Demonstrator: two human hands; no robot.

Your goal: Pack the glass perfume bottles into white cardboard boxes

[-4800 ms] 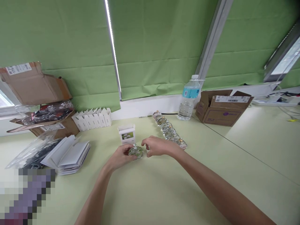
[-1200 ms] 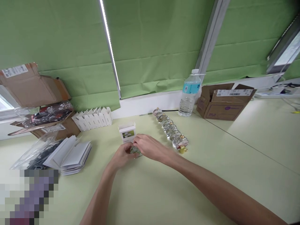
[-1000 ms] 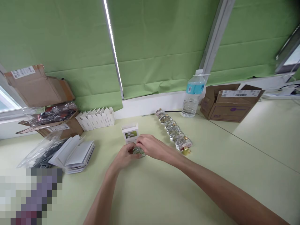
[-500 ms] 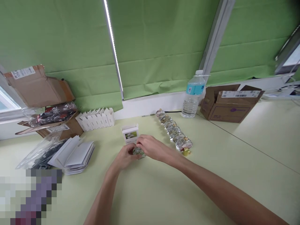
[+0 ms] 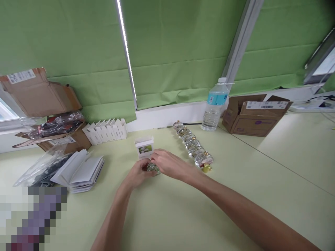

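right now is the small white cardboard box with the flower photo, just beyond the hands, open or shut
Open: the small white cardboard box shows a gap between its raised top edges.

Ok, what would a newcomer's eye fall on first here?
Probably the left hand, in the middle, gripping a round clear bottle, with the right hand at its top. To their right, a slanting row of similar bottles glints, a golden cap at its near end. Green blinds hang behind.

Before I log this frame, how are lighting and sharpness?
Head view, lighting: bright light cuts through the gap between green blinds, and the table looks pale at far right. Head view, sharpness: the small bottle lacks crisp detail, and mosaic blocks cover the lower left corner.
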